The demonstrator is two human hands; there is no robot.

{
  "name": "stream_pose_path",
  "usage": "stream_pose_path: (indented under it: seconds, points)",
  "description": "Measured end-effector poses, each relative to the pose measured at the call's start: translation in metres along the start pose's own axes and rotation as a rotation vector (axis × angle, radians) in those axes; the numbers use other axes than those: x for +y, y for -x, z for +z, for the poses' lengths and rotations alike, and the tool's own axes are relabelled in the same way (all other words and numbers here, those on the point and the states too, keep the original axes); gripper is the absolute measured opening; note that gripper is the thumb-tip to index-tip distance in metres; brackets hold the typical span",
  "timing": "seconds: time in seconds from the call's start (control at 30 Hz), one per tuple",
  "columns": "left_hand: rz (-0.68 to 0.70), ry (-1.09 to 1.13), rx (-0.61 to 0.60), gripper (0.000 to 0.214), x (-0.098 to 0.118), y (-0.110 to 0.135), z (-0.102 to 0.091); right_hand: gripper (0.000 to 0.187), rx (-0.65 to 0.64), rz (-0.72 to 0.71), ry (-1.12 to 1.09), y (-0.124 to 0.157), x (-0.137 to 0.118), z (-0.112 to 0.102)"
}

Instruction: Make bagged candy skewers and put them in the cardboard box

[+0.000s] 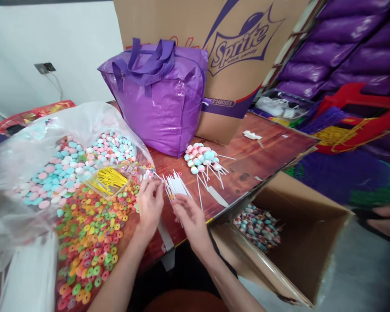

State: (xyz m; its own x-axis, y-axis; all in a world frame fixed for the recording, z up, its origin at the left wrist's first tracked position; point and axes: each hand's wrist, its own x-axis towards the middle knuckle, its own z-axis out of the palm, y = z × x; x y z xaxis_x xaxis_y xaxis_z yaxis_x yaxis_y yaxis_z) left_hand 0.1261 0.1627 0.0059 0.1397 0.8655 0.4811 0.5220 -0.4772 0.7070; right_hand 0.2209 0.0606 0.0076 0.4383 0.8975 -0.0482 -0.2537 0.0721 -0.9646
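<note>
Candy-on-stick assembly, partly done by the look of it: a small pile of finished pastel candy sticks (203,159) lies beyond the right hand (191,216), more fill the open carton (259,226) to its right, while heaps of loose ring candies (91,242) and pastel discs (71,167) sit left of the left hand (150,203). Hands close together, fingers pinched on a thin white stick from the bundle of white sticks (176,187) just beyond them; whether a candy is held, cannot tell.

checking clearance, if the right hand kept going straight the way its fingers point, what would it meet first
Most likely the bundle of white sticks right at the right hand's fingers; further on lies the finished lollipops pile, though depth is unclear.
</note>
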Motion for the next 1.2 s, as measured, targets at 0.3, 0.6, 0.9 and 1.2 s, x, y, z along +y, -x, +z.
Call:
stream_pose_path:
  seconds: [0.3, 0.6, 0.9, 1.2]
  points:
    - [-0.609, 0.789, 0.098, 0.04, 0.03, 0.053, -0.017, 0.018, 0.126, 0.029, -0.253, -0.02, 0.013, 0.031]
    - [-0.972, 1.212, 0.131, 0.037, 0.037, 0.037, -0.016, 0.033, -0.046, -0.044, 0.132, -0.01, 0.007, 0.01]
    - [-0.963, 1.131, 0.202, 0.037, 0.032, 0.043, -0.028, 0.045, -0.112, -0.052, 0.282, -0.013, 0.006, -0.012]
    - [-0.879, 1.134, 0.368, 0.039, 0.037, 0.04, -0.022, 0.041, 0.123, -0.267, 0.514, -0.031, -0.018, -0.018]
